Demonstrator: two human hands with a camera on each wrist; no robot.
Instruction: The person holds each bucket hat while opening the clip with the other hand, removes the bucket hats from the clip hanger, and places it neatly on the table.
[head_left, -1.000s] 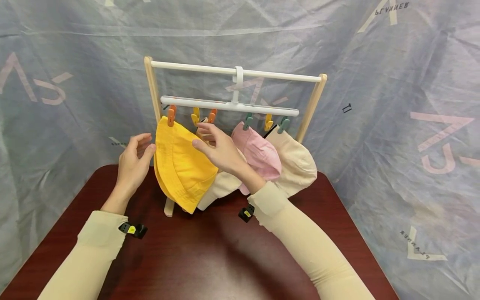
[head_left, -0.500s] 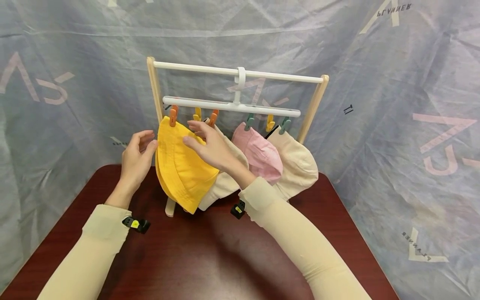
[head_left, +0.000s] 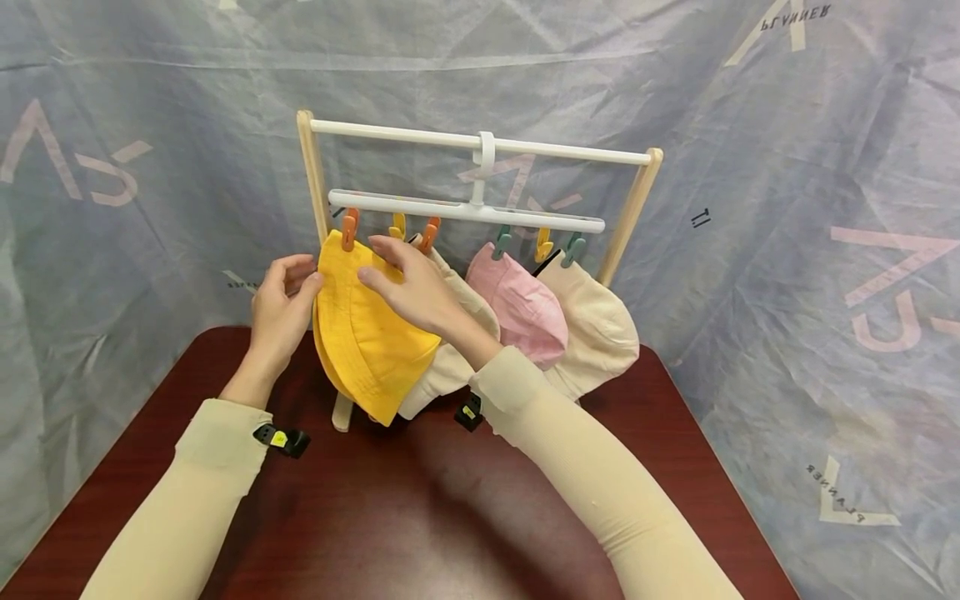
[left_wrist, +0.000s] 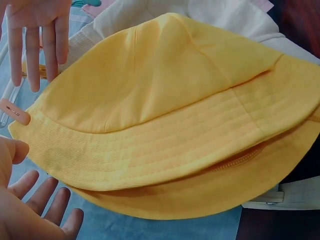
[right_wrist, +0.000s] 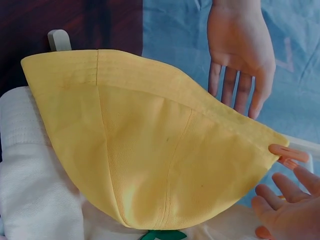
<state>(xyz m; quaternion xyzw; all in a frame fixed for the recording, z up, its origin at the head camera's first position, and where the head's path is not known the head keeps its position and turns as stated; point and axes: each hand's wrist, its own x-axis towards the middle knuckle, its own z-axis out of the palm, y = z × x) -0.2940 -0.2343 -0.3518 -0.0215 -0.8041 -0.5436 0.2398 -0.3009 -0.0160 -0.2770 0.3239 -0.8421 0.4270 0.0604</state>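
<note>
We find a yellow hat (head_left: 367, 333) between two hands, hung by its brim from an orange clip (head_left: 349, 230) near the left end of a white hanger (head_left: 420, 206). Left hand (head_left: 279, 308) just beside the brim's outer edge: fingers loosely extended, a little bent, thumb set apart, gripping nothing. Right hand (head_left: 416, 292) over on the crown side: fingers extended and relaxed, thumb away from them, likewise holding nothing. Whether any fingertip touches the fabric, we cannot tell.

From the left wrist we see both palms turned toward the hat, one on each side of the clip; the two edges of the brim lie apart. From the right wrist we note the right fingers near that clip, and a green piece (right_wrist: 162, 235) peeking out at the crown.

The hanger hooks over the white rod (head_left: 397, 133) of a rack with wooden uprights (head_left: 630, 217). Along it we record, rightward: a cream hat (head_left: 450, 371) partly hidden behind the yellow one, a pink hat (head_left: 517, 308), then a second cream hat (head_left: 600, 333), overlapped by the pink. Green clips (head_left: 502, 242) show above the last two.

Below, a dark red table (head_left: 420, 517); behind and to the sides, grey sheeting (head_left: 750, 208) with printed letters. Pale sleeves (head_left: 195, 492) cover both arms, a small black device (head_left: 281, 439) at each cuff.
</note>
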